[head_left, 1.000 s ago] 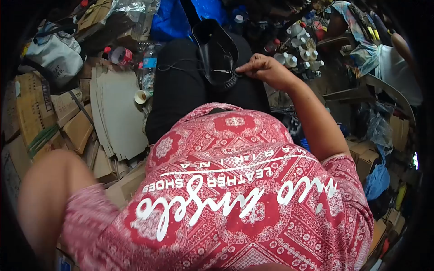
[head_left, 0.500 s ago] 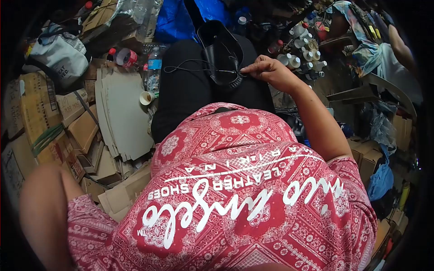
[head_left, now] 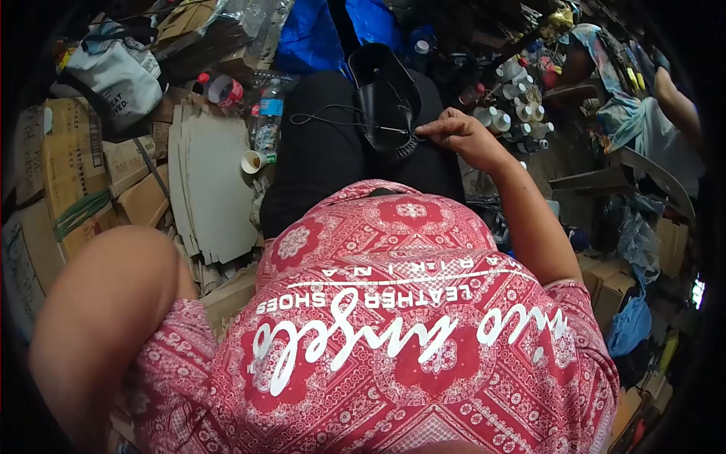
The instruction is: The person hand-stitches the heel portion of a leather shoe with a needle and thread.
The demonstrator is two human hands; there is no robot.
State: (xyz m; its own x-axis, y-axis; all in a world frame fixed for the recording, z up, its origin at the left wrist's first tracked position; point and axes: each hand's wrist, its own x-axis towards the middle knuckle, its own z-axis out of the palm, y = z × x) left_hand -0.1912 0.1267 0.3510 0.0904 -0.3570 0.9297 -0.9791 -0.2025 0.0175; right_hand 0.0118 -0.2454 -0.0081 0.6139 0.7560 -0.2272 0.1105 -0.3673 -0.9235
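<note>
A black shoe upper rests on my black-trousered lap, with a dark strap running up from its far end. Stitches or gathers run along its near rounded end. My right hand is at the right side of that end, thumb and forefinger pinched together. From the fingertips a thin silver needle points left across the upper. A black thread makes a loop over my left thigh. Of my left arm only the bent elbow shows at the lower left; the hand is out of the frame.
Flattened cardboard and a paper cup lie to the left, near a blue-labelled plastic bottle. Several small white-capped bottles stand at the right. Beyond my knees is a blue plastic sheet; a blue bag hangs at the far right.
My left elbow has risen and swung inward. My right hand keeps its pinch at the shoe upper. The whole view has shifted slightly.
</note>
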